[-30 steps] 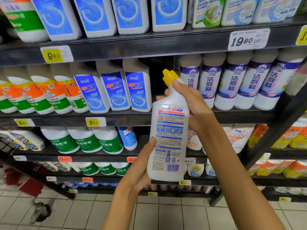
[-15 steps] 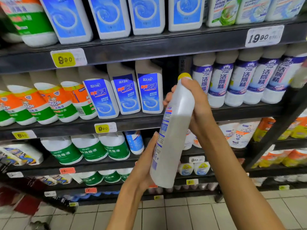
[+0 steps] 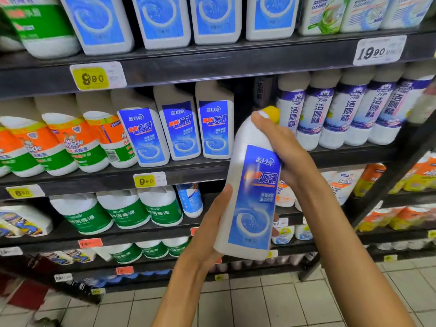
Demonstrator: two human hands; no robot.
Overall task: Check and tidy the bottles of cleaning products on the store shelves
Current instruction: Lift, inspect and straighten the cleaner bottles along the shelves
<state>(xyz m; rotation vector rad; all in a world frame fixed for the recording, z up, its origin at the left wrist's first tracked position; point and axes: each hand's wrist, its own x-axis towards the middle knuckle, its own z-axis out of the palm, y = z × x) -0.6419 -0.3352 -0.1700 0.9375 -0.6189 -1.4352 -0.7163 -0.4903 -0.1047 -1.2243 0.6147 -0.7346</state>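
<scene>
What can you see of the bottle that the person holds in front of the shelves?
The bottle is white, plastic by its look, with a yellow cap and a blue front label facing the camera. It is held off the shelf, tilted slightly right. The right hand grips its neck and shoulder; the left hand supports its lower left side.

white bottle held upright, right hand, left hand

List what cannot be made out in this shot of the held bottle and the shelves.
Head view only:
- White plastic bottle with blue label: small print blurred; back label faces away.
- Its yellow cap: partly covered by the right hand.
- Left hand: fingers hidden behind the bottle.
- White 19.90 price tag: small text smeared.
- Top-shelf blue-labelled bottles: cut off by the frame's upper edge.
</scene>
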